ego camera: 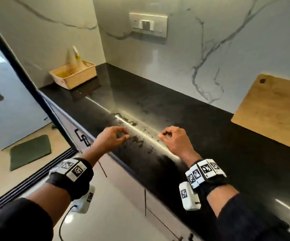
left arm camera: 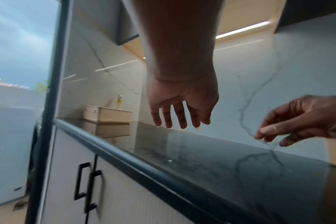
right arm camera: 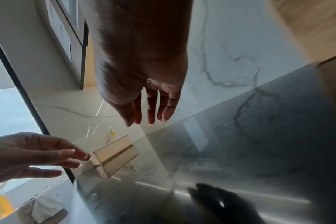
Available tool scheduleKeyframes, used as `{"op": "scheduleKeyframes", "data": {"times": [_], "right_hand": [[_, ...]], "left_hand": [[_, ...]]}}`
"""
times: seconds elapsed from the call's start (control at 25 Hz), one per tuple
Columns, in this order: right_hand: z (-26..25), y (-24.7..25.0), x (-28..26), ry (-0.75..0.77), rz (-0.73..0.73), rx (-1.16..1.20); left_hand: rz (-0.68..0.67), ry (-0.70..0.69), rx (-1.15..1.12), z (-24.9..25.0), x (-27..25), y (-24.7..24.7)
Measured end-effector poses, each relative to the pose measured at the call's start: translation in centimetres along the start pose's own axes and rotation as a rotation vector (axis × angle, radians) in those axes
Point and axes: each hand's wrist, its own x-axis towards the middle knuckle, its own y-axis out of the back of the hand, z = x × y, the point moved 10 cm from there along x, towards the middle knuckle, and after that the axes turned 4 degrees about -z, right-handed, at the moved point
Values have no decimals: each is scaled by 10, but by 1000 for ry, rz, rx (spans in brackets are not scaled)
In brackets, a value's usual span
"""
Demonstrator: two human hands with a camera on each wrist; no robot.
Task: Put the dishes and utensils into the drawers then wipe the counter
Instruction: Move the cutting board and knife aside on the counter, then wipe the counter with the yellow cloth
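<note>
No dishes or utensils show in any view. My left hand (ego camera: 113,138) hovers just above the front edge of the black counter (ego camera: 184,108), fingers loosely curled and empty. My right hand (ego camera: 173,138) hovers a short way to its right, also loosely curled and holding nothing. Dark smears (ego camera: 135,136) mark the glossy counter between and around the hands. In the left wrist view the left hand (left arm camera: 180,112) hangs relaxed over the counter edge (left arm camera: 144,166); the right wrist view shows the right hand (right arm camera: 150,104) the same way. White cabinet fronts (ego camera: 123,185) run below the counter.
A beige basket (ego camera: 73,73) with a bottle (ego camera: 78,57) stands in the far left corner. A wooden cutting board (ego camera: 276,110) leans against the marble wall at right. Black door handles (left arm camera: 86,186) sit under the counter. A glass door and a green floor mat (ego camera: 30,152) lie to the left.
</note>
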Motion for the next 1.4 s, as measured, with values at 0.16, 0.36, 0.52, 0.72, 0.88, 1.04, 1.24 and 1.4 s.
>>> {"op": "scheduleKeyframes", "data": {"times": [0.16,0.36,0.52,0.72,0.88,1.04,1.24,1.4], "right_hand": [[-65,-107,53,-4,-199,-88],[-114,-199,141,-16,-297,-83],[-151,-271,246,-23,-295,5],[-224,-345,365,5,-246,107],[-271,-365,427,32,-206,86],[-288,-355,477,18,-93,108],[-336,-373,528,91,-157,16],[-352,-429,572,3,-438,-302]], "left_hand": [[20,47,63,-87,5,64],[-40,61,122,-170,63,110],[-33,117,134,-247,138,177],[-19,205,123,-329,205,255],[34,153,73,-355,257,297],[16,72,249,-364,306,317],[53,24,210,-405,326,329],[44,42,140,-428,328,340]]}}
